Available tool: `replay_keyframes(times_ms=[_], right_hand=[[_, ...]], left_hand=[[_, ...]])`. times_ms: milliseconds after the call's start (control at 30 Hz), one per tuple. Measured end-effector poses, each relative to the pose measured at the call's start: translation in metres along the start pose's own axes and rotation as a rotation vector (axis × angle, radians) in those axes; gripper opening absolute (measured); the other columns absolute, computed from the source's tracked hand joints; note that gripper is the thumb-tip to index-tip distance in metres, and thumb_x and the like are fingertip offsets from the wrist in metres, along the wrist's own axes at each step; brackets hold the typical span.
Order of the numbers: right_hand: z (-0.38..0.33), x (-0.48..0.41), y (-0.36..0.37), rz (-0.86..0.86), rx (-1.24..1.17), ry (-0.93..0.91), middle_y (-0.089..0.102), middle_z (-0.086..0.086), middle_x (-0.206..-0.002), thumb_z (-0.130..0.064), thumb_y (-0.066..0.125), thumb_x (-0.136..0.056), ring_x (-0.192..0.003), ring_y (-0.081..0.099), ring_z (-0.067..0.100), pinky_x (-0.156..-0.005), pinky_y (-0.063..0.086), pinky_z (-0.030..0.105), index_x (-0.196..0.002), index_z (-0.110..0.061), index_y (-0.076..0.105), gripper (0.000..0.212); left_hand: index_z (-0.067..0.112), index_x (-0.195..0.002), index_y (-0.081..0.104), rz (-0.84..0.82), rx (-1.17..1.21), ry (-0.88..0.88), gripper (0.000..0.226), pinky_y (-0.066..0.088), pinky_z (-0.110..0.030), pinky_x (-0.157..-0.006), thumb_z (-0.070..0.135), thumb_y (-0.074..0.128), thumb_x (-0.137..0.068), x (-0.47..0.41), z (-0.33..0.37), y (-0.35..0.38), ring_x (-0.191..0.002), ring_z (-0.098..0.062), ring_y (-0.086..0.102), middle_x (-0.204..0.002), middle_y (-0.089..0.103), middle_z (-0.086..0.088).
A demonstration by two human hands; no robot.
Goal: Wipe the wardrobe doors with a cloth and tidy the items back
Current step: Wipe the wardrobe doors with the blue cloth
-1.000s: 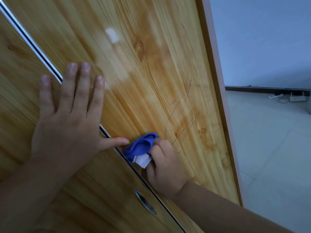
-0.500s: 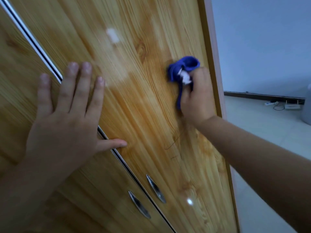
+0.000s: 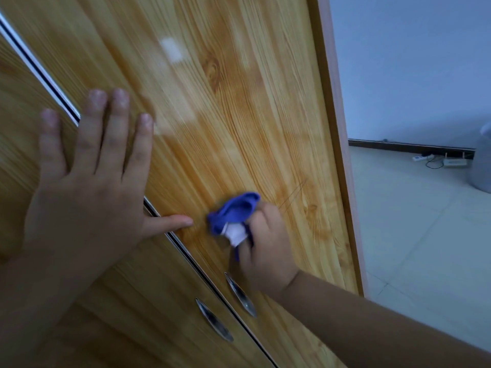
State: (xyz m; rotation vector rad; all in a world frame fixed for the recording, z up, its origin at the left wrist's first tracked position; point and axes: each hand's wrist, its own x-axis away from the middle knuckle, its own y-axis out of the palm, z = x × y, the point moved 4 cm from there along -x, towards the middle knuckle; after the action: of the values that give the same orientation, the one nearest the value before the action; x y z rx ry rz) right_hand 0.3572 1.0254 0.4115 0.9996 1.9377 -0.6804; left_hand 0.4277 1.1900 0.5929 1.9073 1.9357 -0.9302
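Head view showed the right hand (image 3: 265, 248) clenched around the bunched blue cloth (image 3: 233, 216), pressing it against the right wardrobe door (image 3: 239, 115). Half a second before, that hand had been high near the door's outer edge; now it had swept down and inward, so the cloth sat just beside the thumb of the left hand (image 3: 87, 197) and just above the door's metal handle (image 3: 240, 294). A second back it had been in much the same low spot, so this looked like one full up-and-down stroke completed. The left hand had not moved: open, grasping nothing, palm flat and spread across the seam (image 3: 53, 86) between the two doors, apparently bracing them. Faint scratch marks (image 3: 293, 192) lay just beyond the right hand's knuckles. Judging by this, wiping of the right door was mid-course, with the left door (image 3: 21, 128) and the tidying probably yet to come.
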Motion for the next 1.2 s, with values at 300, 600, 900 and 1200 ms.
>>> replay_keyframes(times_ms=[300,600,900,1200], right_hand=[[0.022,-0.043,-0.032,-0.079,0.002,0.028,0.06,0.007,-0.101,0.006,0.059,-0.09,-0.095,0.054,0.019,-0.086,0.045,0.027,-0.107,-0.004,0.064,0.02],[0.054,-0.085,-0.059,0.216,0.073,0.177,0.05,0.005,-0.094,0.004,0.051,-0.092,-0.084,0.049,0.021,-0.071,0.041,0.027,-0.094,-0.001,0.056,0.007],[0.044,-0.076,-0.097,0.108,-0.059,0.315,0.056,-0.013,-0.092,-0.009,0.048,-0.101,-0.084,0.055,0.006,-0.07,0.044,0.017,-0.097,-0.022,0.059,0.016],[0.072,-0.019,-0.119,0.213,-0.087,0.476,0.057,-0.015,-0.087,-0.006,0.047,-0.098,-0.073,0.055,0.008,-0.062,0.046,0.017,-0.091,-0.027,0.053,0.024]], left_hand=[[0.004,-0.166,0.013,-0.016,-0.038,-0.013,0.138,0.024,-0.076,-0.117,0.101,0.04,-0.072,0.001,0.003,-0.011,-0.161,-0.042,0.004,-0.174,0.003,-0.023],[0.0,-0.165,0.009,-0.078,-0.107,0.018,0.132,0.013,-0.072,-0.123,0.099,0.031,-0.08,0.0,0.009,-0.028,-0.16,-0.043,0.004,-0.172,0.002,-0.028],[-0.001,-0.164,0.015,-0.16,0.0,0.04,0.124,0.01,-0.068,-0.125,0.092,0.036,-0.084,-0.007,0.022,-0.052,-0.16,-0.043,0.007,-0.171,0.008,-0.028],[0.011,-0.151,0.054,-0.059,0.163,0.51,0.048,0.022,-0.053,-0.127,0.031,0.034,-0.112,-0.08,0.128,-0.047,-0.154,-0.031,0.035,-0.164,0.043,-0.012]])
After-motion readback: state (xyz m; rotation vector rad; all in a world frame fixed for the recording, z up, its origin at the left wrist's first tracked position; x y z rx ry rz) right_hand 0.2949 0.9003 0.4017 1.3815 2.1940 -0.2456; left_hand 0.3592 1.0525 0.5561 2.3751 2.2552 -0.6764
